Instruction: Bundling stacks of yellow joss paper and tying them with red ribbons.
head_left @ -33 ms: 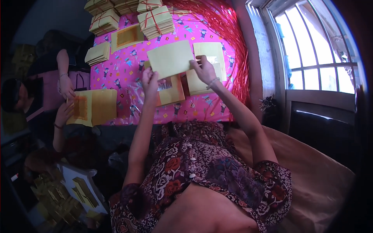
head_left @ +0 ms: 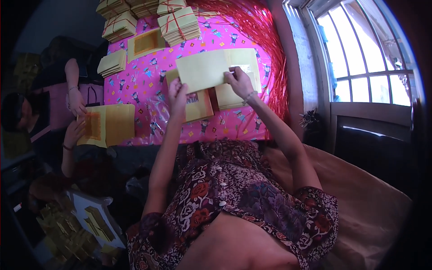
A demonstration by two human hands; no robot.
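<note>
Between my two hands a flat, pale yellow piece of paper [head_left: 202,68] is held up over the table. My left hand [head_left: 178,92] pinches its lower left corner, and my right hand [head_left: 238,82] grips its right edge. Below it lies a yellow paper stack [head_left: 198,110] with a dark printed mark, partly hidden by the held paper and my left hand. Beside that, under my right hand, is a pile of pale yellow papers [head_left: 228,97]. Another pale paper [head_left: 245,56] with a whitish label sits behind, partly covered.
Bundles tied with red string [head_left: 180,24] stand at the back of the pink patterned table [head_left: 148,90]. Red shiny strips [head_left: 276,76] hang along the right edge. At left a co-worker's hands [head_left: 76,114] hold a yellow paper with an orange square [head_left: 119,123]. A barred window [head_left: 364,54] is at right.
The held paper has shifted a little to the right and tilts less, and both my hands have moved slightly right with it. The co-worker's hands look the same.
</note>
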